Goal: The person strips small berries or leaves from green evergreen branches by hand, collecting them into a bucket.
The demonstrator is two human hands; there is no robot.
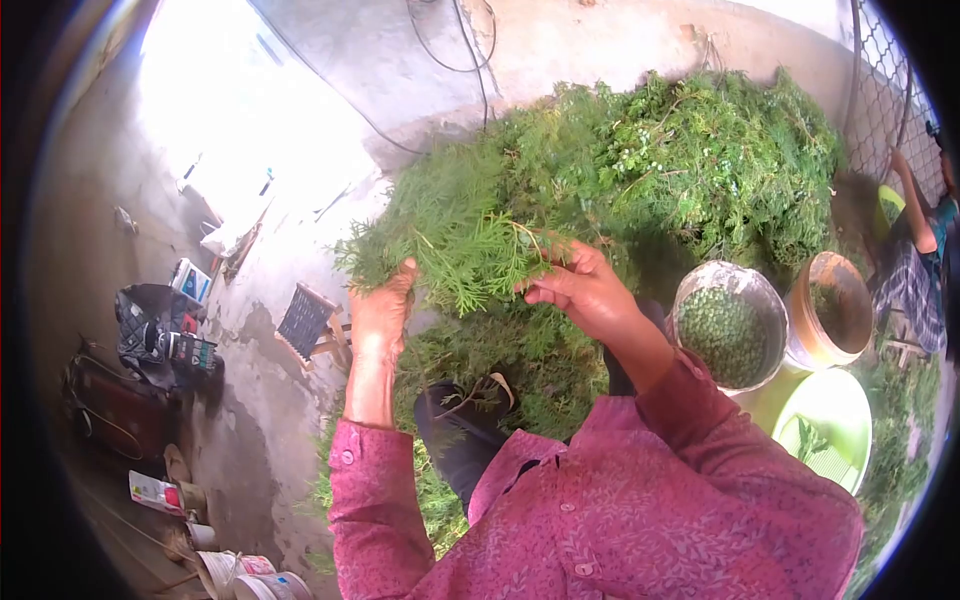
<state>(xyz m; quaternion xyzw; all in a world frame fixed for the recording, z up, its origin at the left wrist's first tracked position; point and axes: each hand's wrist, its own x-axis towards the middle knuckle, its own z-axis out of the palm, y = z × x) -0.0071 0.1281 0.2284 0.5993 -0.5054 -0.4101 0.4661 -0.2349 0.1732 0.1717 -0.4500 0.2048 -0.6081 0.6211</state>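
A leafy green branch (465,262) with flat, fern-like sprays is stretched between my two hands. At its left end my left hand (382,308) is closed round the foliage. My right hand (580,285) pinches the branch at its right side, thumb and fingertips together. Behind them rises a large heap of green cut branches (700,160), with small pale berries among the leaves. More foliage lies below my hands, around my legs. To the right of my right hand, a white bucket (777,370) holds many small round green berries (722,330).
Beside the berry bucket are a brown-lined bucket (840,310) and a light green basket (850,415). Another person (925,240) sits at the far right, near a wire mesh. A small stool (308,325), bags and white buckets (235,570) are on the left floor.
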